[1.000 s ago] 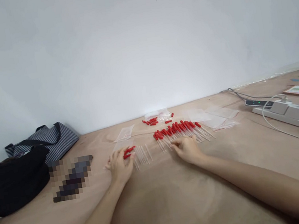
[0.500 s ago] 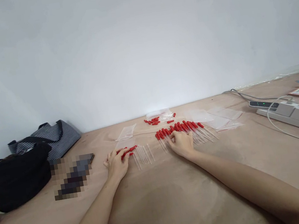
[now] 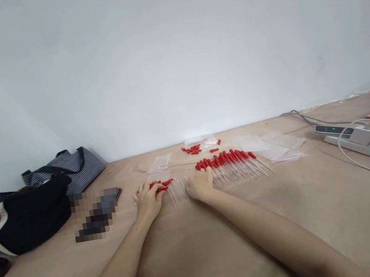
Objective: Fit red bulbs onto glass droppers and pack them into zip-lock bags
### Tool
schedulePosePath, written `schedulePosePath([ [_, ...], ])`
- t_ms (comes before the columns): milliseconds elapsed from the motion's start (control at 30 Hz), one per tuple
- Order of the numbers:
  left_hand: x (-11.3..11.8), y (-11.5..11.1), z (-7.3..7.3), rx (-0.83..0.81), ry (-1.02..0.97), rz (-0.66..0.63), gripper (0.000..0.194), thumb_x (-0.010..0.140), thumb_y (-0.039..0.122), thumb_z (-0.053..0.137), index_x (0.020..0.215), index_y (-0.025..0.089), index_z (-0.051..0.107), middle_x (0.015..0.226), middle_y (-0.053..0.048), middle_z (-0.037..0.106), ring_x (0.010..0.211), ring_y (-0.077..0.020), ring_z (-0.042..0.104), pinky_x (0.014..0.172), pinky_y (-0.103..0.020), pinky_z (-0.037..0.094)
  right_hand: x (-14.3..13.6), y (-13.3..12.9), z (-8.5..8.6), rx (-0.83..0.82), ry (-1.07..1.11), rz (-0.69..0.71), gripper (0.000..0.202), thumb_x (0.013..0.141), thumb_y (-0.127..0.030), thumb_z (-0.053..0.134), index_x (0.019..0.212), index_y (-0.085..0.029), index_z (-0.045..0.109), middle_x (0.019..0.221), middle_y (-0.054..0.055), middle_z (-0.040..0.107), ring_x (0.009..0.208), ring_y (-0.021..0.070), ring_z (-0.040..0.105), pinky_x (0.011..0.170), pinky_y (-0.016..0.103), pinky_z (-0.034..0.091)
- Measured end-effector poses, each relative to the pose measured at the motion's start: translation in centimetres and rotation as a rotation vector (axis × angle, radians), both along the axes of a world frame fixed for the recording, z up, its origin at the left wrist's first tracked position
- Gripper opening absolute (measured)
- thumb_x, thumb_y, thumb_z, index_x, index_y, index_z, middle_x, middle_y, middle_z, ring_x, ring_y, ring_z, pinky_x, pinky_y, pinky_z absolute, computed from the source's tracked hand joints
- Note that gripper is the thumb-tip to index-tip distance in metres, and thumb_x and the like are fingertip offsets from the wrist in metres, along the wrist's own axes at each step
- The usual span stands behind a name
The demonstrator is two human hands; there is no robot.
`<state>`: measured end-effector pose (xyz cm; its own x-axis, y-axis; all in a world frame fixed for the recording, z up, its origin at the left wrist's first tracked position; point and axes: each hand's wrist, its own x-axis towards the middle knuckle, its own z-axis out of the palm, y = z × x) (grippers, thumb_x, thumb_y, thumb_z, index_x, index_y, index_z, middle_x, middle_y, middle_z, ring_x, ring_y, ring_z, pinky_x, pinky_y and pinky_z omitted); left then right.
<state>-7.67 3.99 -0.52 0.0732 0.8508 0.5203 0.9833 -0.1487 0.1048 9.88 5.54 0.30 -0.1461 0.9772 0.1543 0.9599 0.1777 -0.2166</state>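
Observation:
My left hand is closed around a few red rubber bulbs that poke out past its fingertips. Just right of it, thin clear tubes lie side by side on the table. My right hand rests between those tubes and a row of red-capped droppers. Its fingers are bent at the left end of the row; whatever they may hold is hidden. Several loose red bulbs lie farther back on a clear plastic bag.
Flat plastic bags lie behind the droppers, and another behind my left hand. At left are a striped bag, a black bag and a pixelated phone. A power strip with cables sits at right.
My right hand has moved left, from the middle of the dropper row to its left end beside the clear tubes. My left hand still holds the red bulbs. The view has shifted slightly.

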Motion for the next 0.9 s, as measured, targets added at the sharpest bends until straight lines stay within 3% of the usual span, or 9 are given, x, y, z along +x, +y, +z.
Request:
schedulePosePath([
  [133,1.1,-0.8,0.3,0.088,-0.085,-0.143,0.008,0.078,0.02,0.05,0.082,0.02,0.058,0.098,-0.006,0.061,0.095,-0.0243,0.05,0.082,-0.041,0.032,-0.1,-0.1,0.0,-0.001,-0.012,-0.014,0.027,0.079,-0.018,0.041,0.084,-0.012,0.067,0.091,0.017,0.064,0.092,0.0272,0.051,0.082,0.041,0.021],
  [233,3.2,-2.1,0.2,0.056,-0.163,-0.294,0.01,0.081,0.022,0.045,0.085,0.019,0.054,0.09,-0.005,0.063,0.091,-0.0221,0.054,0.084,-0.04,0.03,1.2,-1.3,0.1,0.053,0.003,-0.001,0.026,0.08,-0.019,0.04,0.091,-0.01,0.063,0.097,0.018,0.061,0.095,0.027,0.049,0.083,0.041,0.022],
  [400,7.1,-4.6,-0.4,-0.106,-0.243,-0.47,0.021,0.082,0.022,0.041,0.101,0.021,0.051,0.092,-0.004,0.064,0.088,-0.0198,0.056,0.082,-0.037,0.032,8.0,-4.6,-2.0,0.28,0.286,0.227,0.019,0.085,-0.019,0.036,0.083,-0.015,0.054,0.08,0.006,0.063,0.076,0.0162,0.054,0.084,0.037,0.023],
  [467,8.3,-5.3,-0.6,-0.168,-0.242,-0.507,0.019,0.083,0.022,0.04,0.097,0.022,0.054,0.091,-0.003,0.064,0.087,-0.0193,0.056,0.079,-0.036,0.033,11.2,-5.8,-3.2,0.321,0.381,0.324,0.017,0.085,-0.02,0.037,0.08,-0.017,0.052,0.073,0.002,0.062,0.069,0.0132,0.055,0.084,0.036,0.025],
  [567,9.2,-5.8,-0.6,-0.209,-0.227,-0.529,0.018,0.085,0.026,0.041,0.089,0.023,0.058,0.087,-0.001,0.065,0.085,-0.0191,0.056,0.077,-0.036,0.031,14.4,-7.1,-4.0,0.365,0.43,0.381,0.019,0.086,-0.024,0.038,0.096,-0.019,0.054,0.074,0.002,0.062,0.07,0.0134,0.056,0.08,0.034,0.028],
  [667,9.5,-5.9,-0.6,-0.202,-0.216,-0.528,0.018,0.085,0.028,0.043,0.088,0.024,0.06,0.085,-0.001,0.066,0.084,-0.0185,0.056,0.077,-0.037,0.029,14.8,-7.6,-3.5,0.339,0.405,0.402,0.022,0.086,-0.024,0.039,0.099,-0.022,0.057,0.075,0.001,0.063,0.066,0.012,0.056,0.083,0.035,0.026],
  [900,9.4,-5.8,-0.7,-0.173,-0.213,-0.528,0.016,0.083,0.027,0.048,0.088,0.024,0.062,0.082,0.001,0.067,0.081,-0.0176,0.057,0.077,-0.037,0.026,12.4,-7.9,-2.5,0.231,0.396,0.478,0.025,0.085,-0.02,0.041,0.102,-0.024,0.059,0.08,0.002,0.064,0.071,0.0118,0.055,0.086,0.037,0.02],
])
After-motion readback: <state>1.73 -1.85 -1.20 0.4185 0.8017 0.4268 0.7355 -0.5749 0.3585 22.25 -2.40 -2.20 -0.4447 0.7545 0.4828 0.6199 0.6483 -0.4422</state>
